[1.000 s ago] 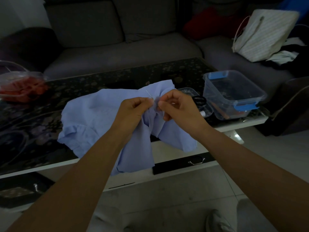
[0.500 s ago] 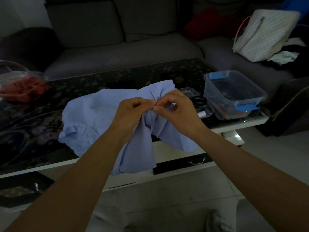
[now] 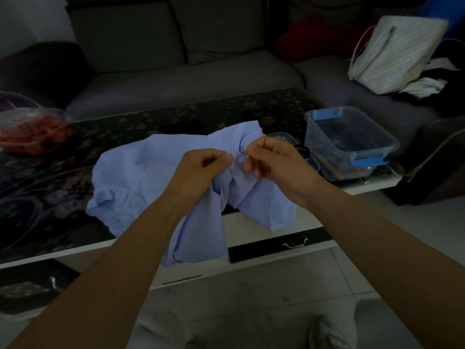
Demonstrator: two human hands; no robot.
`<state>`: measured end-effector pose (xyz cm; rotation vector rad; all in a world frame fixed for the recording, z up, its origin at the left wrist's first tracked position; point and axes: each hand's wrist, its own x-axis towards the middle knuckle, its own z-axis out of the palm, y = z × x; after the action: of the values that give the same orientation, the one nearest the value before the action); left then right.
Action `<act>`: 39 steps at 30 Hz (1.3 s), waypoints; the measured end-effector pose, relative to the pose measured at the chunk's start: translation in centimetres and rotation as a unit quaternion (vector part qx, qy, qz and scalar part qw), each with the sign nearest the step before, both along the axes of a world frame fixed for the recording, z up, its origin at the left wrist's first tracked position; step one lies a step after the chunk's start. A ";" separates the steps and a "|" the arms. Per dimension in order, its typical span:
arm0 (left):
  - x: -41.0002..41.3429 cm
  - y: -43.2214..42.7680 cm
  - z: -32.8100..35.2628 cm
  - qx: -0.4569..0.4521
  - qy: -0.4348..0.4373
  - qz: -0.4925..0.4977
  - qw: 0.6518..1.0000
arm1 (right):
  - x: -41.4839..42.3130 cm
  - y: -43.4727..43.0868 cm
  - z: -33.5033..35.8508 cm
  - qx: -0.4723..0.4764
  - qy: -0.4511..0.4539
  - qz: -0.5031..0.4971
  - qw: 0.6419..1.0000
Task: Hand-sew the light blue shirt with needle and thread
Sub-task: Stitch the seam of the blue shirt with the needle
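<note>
Dim living-room light falls on a grey sofa and, in front of it, a dark flower-patterned surface that carries the work. The light blue shirt lies across the middle of it, one part hanging over the near edge. Right of the shirt stand a clear box with blue clasps, a smaller clear tub and black scissors. Far to the shirt's left is a clear container of something red.

Half a second back the right hand was pinched right at the needle. It has since drawn a little to the right, and a faint loop of thread shows between the two hands. I judge that a stitch is being drawn through or looped off at the shirt's raised fold, so the sewing is under way, not finished.

The left hand has its grip closed, thumb against forefinger, on the bunched fold at the shirt's upper right part, with the needle standing up just at its fingertips. Whether it also pinches the needle itself is too fine to tell. The right grip is together too, its thumb and forefinger meeting just beside the fold, apparently on the thread, while the other fingers curl loosely below.
</note>
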<state>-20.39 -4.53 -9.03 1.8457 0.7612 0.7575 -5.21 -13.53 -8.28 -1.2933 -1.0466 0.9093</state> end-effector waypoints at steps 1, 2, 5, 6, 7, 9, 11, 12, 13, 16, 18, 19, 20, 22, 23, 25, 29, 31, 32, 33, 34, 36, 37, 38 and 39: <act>0.0 -0.1 0.0 -0.002 0.008 0.005 1.000 | 0.0 0.0 0.1 -0.024 0.014 -0.002 1.000; 0.1 0.0 -0.1 0.005 0.021 0.007 1.000 | 0.1 0.0 0.1 -0.042 0.031 -0.002 0.999; 0.2 0.0 0.4 0.033 0.052 0.012 0.998 | 0.5 0.2 0.3 -0.079 0.109 -0.013 0.991; 0.2 0.0 0.5 0.041 0.051 0.011 0.998 | 0.7 0.3 0.4 -0.092 0.126 -0.021 0.987; 0.2 0.0 0.5 0.049 0.046 0.004 0.998 | 0.8 0.4 0.4 -0.104 0.133 -0.029 0.985; 0.3 -0.2 0.5 0.068 0.046 -0.020 0.996 | 1.0 0.5 0.5 -0.121 0.125 -0.040 0.984; 0.4 -0.5 0.5 0.087 0.056 -0.035 0.994 | 0.9 0.6 0.5 -0.127 0.107 -0.051 0.985; 0.5 -0.4 0.3 0.094 0.062 -0.039 0.993 | 0.7 0.6 0.5 -0.128 0.088 -0.058 0.986; 0.5 -0.3 0.3 0.097 0.065 -0.039 0.992 | 0.4 0.5 0.7 -0.129 0.058 -0.067 0.988; 0.7 -0.1 0.1 0.097 0.075 -0.034 0.992 | -0.1 0.2 0.9 -0.098 -0.033 -0.084 0.991; 0.6 0.1 0.0 0.092 0.083 -0.033 0.992 | -0.1 0.1 1.0 -0.055 -0.051 -0.081 0.994; 0.6 -0.1 0.1 0.094 0.088 -0.035 0.991 | -0.1 -0.1 1.0 -0.032 -0.059 -0.080 0.995; 0.5 -0.2 0.1 0.099 0.095 -0.038 0.990 | 0.0 -0.2 1.0 -0.013 -0.071 -0.079 0.994; 0.5 -0.3 0.0 0.099 0.104 -0.035 0.989 | 0.1 -0.3 1.1 0.008 -0.092 -0.071 0.993; 0.5 -0.1 -0.2 0.090 0.107 -0.026 0.990 | 0.1 -0.4 1.2 0.011 -0.098 -0.063 0.993; 0.5 0.2 -0.2 0.062 0.112 -0.014 0.992 | 0.2 -0.5 1.2 0.012 -0.106 -0.058 0.993; 0.4 0.4 -0.1 0.026 0.094 0.026 0.995 | 0.8 -0.3 0.9 -0.026 -0.134 -0.070 0.988; 0.3 0.1 0.1 0.027 0.075 0.034 0.996 | 1.1 -0.2 0.7 -0.062 -0.164 -0.077 0.981; 0.2 0.1 0.1 0.032 0.070 0.036 0.996 | 1.2 -0.2 0.7 -0.077 -0.174 -0.077 0.979; 0.2 0.1 0.2 0.036 0.067 0.041 0.996 | 1.4 -0.2 0.6 -0.094 -0.181 -0.073 0.976; 0.2 0.0 0.3 0.038 0.064 0.042 0.996 | 1.6 -0.2 0.6 -0.117 -0.184 -0.064 0.974; 0.2 0.0 0.4 0.037 0.057 0.043 0.997 | 1.8 -0.3 0.7 -0.181 -0.179 -0.036 0.966; 0.1 0.0 0.5 0.040 0.058 0.040 0.997 | 1.9 -0.4 0.7 -0.203 -0.159 -0.029 0.966; 0.1 -0.1 0.6 0.045 0.063 0.030 0.997 | 1.9 -0.3 0.7 -0.212 -0.126 -0.032 0.968; 0.1 -0.3 0.7 0.053 0.071 0.020 0.996 | 2.0 -0.2 0.7 -0.212 -0.088 -0.044 0.972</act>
<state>-20.29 -4.81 -8.33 2.0011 0.8649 0.7101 -3.25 -13.77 -7.61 -1.7897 -0.9490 0.9987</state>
